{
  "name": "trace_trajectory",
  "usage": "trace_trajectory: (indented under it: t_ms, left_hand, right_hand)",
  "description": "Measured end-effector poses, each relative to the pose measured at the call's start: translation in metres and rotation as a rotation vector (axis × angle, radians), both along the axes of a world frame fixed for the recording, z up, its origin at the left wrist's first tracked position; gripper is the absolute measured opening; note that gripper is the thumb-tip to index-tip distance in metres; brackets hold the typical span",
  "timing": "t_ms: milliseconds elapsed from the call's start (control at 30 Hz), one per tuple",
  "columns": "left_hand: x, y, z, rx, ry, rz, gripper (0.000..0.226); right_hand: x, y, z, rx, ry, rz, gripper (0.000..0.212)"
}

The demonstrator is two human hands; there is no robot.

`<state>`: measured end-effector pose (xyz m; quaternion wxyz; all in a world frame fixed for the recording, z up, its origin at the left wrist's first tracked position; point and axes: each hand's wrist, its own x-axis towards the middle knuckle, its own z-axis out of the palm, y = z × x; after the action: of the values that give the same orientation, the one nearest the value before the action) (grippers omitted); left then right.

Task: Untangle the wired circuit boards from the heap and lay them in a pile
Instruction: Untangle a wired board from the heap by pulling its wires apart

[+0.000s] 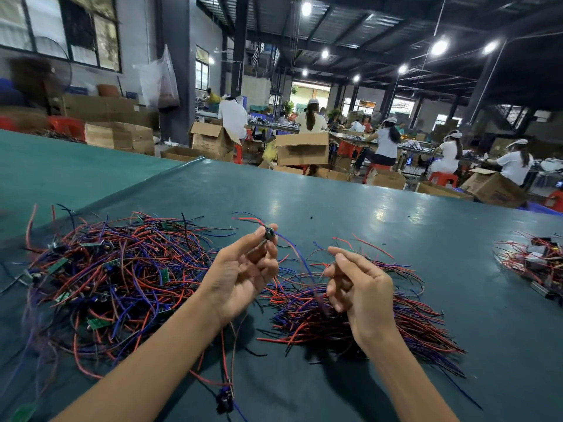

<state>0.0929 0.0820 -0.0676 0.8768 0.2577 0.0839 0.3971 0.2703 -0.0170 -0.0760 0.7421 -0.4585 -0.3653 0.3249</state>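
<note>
On a green table in a factory hall, the left hand's fingertips pinch a small board, held up between heap and pile. Its blue wire runs down-right toward the right hand, nearer the pile, fingers curled; whether they grip it is unclear.

bare tabletop lies open beyond both hands — the tangled heap blocks the left, the laid pile fills the middle, another bundle crowds the far right.
</note>
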Motion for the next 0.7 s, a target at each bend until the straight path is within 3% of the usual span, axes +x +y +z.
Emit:
trace_trajectory:
  t_ms: [133, 333, 400, 533, 700]
  left_hand:
    - [-0.002, 0.002, -0.001, -0.06, -0.072, 0.005, 0.041]
    - [-0.003, -0.001, 0.002, -0.073, -0.103, 0.012, 0.046]
    - [-0.002, -0.002, 0.003, -0.067, -0.102, 0.016, 0.046]
    - [-0.003, -0.002, 0.003, -0.063, -0.068, 0.033, 0.044]
    - [-0.004, 0.005, -0.002, -0.046, -0.111, 0.023, 0.031]
  right_hand:
    - [-0.002, 0.001, -0.003, -0.018, -0.022, 0.003, 0.017]
    - [-0.005, 0.003, -0.01, -0.035, -0.13, -0.013, 0.021]
    - [-0.01, 0.002, -0.015, -0.027, -0.315, -0.07, 0.023]
    - [-0.024, -0.002, -0.025, 0.096, -0.984, -0.327, 0.018]
    - [-0.048, -0.003, -0.034, 0.07, -1.338, -0.348, 0.024]
